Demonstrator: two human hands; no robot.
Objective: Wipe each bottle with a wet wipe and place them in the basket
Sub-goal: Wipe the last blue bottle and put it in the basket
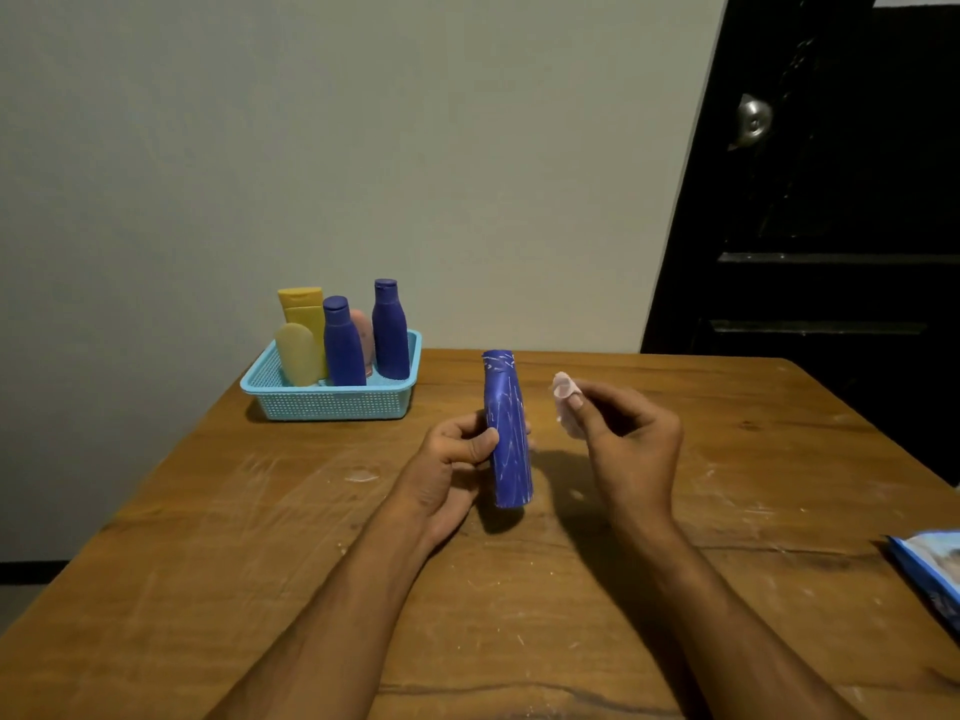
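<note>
My left hand (pixel 457 454) grips a blue bottle (pixel 506 433) streaked with white marks, holding it upright above the middle of the wooden table (pixel 260 563). Just right of it, my right hand (pixel 628 439) pinches a crumpled pinkish wet wipe (pixel 563 402), a small gap away from the bottle. At the back left stands a light blue basket (pixel 332 402). It holds two blue bottles (pixel 343 345) (pixel 389 330), a yellow tube (pixel 304 314), a pale yellow bottle (pixel 298 356) and a pink one (pixel 362 330) partly hidden behind them.
A blue wet-wipe packet (pixel 930 569) lies at the table's right edge, partly cut off. A grey wall stands behind the table, and a dark door with a metal knob (pixel 753 119) is at the right. White smears mark the tabletop.
</note>
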